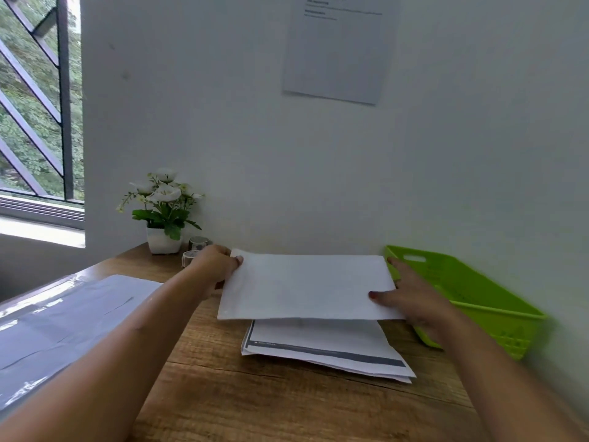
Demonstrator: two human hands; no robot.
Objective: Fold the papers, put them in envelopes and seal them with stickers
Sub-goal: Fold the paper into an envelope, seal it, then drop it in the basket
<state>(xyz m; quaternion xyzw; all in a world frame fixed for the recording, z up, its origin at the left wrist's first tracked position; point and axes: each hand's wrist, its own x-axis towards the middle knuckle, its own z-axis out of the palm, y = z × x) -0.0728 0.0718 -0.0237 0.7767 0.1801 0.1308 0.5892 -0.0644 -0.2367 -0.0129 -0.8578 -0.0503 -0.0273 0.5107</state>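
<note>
Sheet above stack, print blurred

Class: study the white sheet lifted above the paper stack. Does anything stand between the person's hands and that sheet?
Nothing visible does. The left hand pinches the sheet at its left edge, and the right hand holds its right edge, thumb on top. The paper stack lies below it.

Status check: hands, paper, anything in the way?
Left hand and right hand each pinch an edge of one sheet. Sheet unfolded, held above the stack. Basket just beyond right hand.
</note>
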